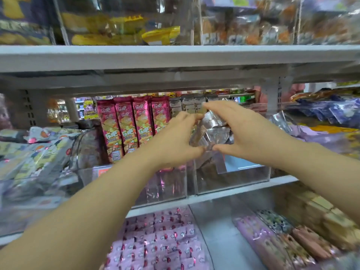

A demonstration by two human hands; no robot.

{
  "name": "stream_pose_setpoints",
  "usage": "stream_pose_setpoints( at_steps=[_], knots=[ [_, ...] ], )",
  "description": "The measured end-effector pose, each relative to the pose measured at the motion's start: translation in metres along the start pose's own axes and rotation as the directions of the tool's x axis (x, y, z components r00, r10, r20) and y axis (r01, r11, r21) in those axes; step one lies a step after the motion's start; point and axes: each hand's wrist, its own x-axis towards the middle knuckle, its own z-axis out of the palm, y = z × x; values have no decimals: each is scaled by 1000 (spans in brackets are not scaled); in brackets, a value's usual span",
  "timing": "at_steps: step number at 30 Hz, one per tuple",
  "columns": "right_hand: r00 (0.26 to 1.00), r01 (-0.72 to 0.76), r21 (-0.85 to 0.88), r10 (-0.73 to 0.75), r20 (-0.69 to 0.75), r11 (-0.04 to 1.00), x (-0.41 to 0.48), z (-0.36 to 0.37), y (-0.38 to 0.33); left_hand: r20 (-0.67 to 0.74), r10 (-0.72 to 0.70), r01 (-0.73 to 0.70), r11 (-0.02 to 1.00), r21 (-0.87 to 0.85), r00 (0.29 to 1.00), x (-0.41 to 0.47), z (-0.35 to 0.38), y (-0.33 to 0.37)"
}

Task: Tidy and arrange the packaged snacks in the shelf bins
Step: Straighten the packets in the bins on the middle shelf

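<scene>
Both my hands reach into the middle shelf and hold a bunch of silvery snack packets between them. My left hand grips the bunch from the left, thumb under it. My right hand grips it from the right, fingers over the top packet and thumb below. The bunch hangs above a clear plastic bin that holds more silver and brown packets. Left of it, several tall pink snack packets stand upright in a row in the neighbouring bin.
Loose pastel packets pile up in the bin at far left. Blue and purple packets lie at right. The lower shelf holds small pink packets and rows of bars. The upper shelf edge runs just overhead.
</scene>
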Motion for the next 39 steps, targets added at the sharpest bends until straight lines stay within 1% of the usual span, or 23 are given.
stream_pose_setpoints(
  at_steps=[4, 8, 9, 11, 13, 14, 18, 20, 24, 27, 30, 33, 36, 38, 39],
  knots=[
    [999, -43, 62, 41, 36, 997, 1, -1, -4, -30, -33, 32, 999, -23, 999, -8, -1, 3],
    [989, -133, 115, 124, 85, 984, 0, -5, -1, -93, -29, 21, 996, -82, 995, -8, 4, 11],
    [987, -142, 116, 132, 88, 983, 0, -6, -1, -113, -30, 21, 997, -79, 993, -7, 5, 11],
    [987, -145, 49, 141, 83, 988, -1, -9, 0, -132, -58, 49, 996, -70, 990, -4, 8, 12],
    [988, -138, -41, 140, 59, 990, -1, -11, 1, -141, -86, 69, 990, -123, 986, -3, 8, 11],
    [988, -139, -49, 141, 57, 989, -1, -12, 1, -145, -95, 73, 986, -150, 985, -3, 8, 10],
    [983, -157, 85, 147, 113, 984, 9, -17, 3, -141, -117, 90, 979, -183, 983, -3, 5, 10],
    [982, -139, 94, 126, 138, 986, 16, -21, 4, -132, -123, 94, 974, -205, 984, -4, 2, 8],
    [980, -86, 83, 69, 189, 993, 25, -29, 6, -102, -121, 85, 949, -304, 987, -2, -8, 3],
    [967, -102, 169, 58, 250, 980, 31, -31, 8, -112, -101, 65, 956, -287, 989, 3, -16, -2],
    [962, -172, 276, 102, 253, 946, 35, -31, 12, -125, -99, 58, 953, -296, 987, 10, -16, -9],
    [957, -264, 321, 204, 208, 910, 40, -28, 18, -134, -118, 70, 944, -323, 984, 18, -17, -17],
    [927, -374, 478, 340, 159, 795, 44, -25, 26, -145, -145, 92, 941, -326, 979, 22, -20, -22],
    [904, -396, 593, 411, 117, 701, 45, -25, 28, -146, -161, 103, 934, -342, 976, 23, -21, -22],
    [896, -399, 626, 431, 110, 670, 46, -25, 28, -141, -164, 109, 935, -338, 976, 23, -21, -22]
  ],
)
